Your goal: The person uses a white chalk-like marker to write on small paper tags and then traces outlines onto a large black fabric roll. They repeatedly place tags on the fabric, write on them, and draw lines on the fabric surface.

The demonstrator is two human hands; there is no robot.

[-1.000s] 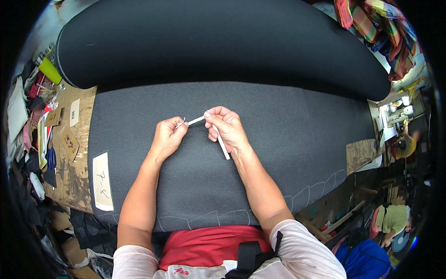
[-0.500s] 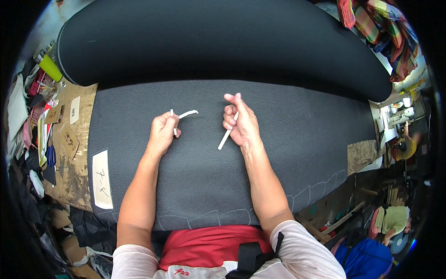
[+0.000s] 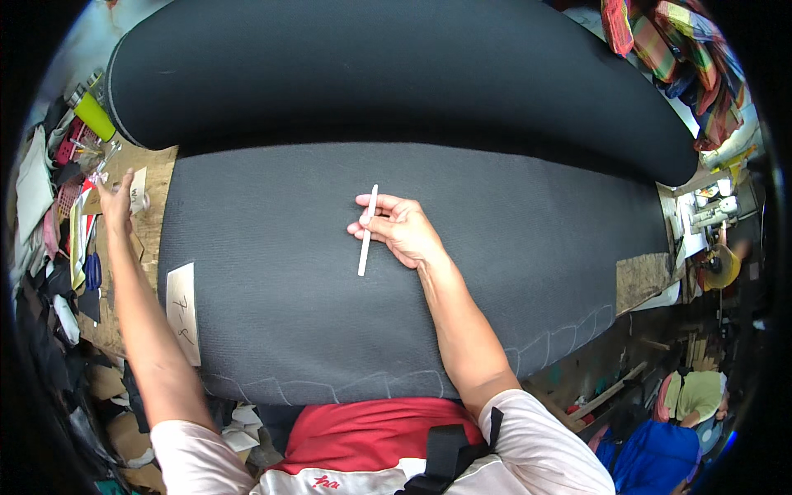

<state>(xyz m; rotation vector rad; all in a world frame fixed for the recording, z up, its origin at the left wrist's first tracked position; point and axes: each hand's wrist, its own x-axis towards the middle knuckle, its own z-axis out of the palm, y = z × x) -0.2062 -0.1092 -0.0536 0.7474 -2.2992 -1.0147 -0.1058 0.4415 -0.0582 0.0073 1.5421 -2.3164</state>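
Observation:
Between the thumb and fingers of my right hand [image 3: 404, 231] is a slim, straight white stick [image 3: 363, 254], held above the dark grey fabric [image 3: 313, 322]. My left hand [image 3: 120, 205] reaches over the wooden table's left side, slightly blurred, with thumb and fingers apart. Close by it are a pale paper label [image 3: 139, 183] and the cluttered edge with clear containers and papers. I cannot make out anything held in that hand. Pale lines are drawn along the near edge of the fabric.
A large black fabric roll [image 3: 388, 74] spans the far side. A marked paper card [image 3: 182, 313] lies on the fabric's left end. Farther left are a lime-green bottle [image 3: 92, 115] and blue-handled scissors [image 3: 93, 271]. Checked cloth [image 3: 689, 58] hangs at far right; another person [image 3: 693, 396] is lower right.
My left hand has swung from over the fabric to the table's left side; the white piece and curled strip it held no longer show. My right hand shifted left, its stick more upright.

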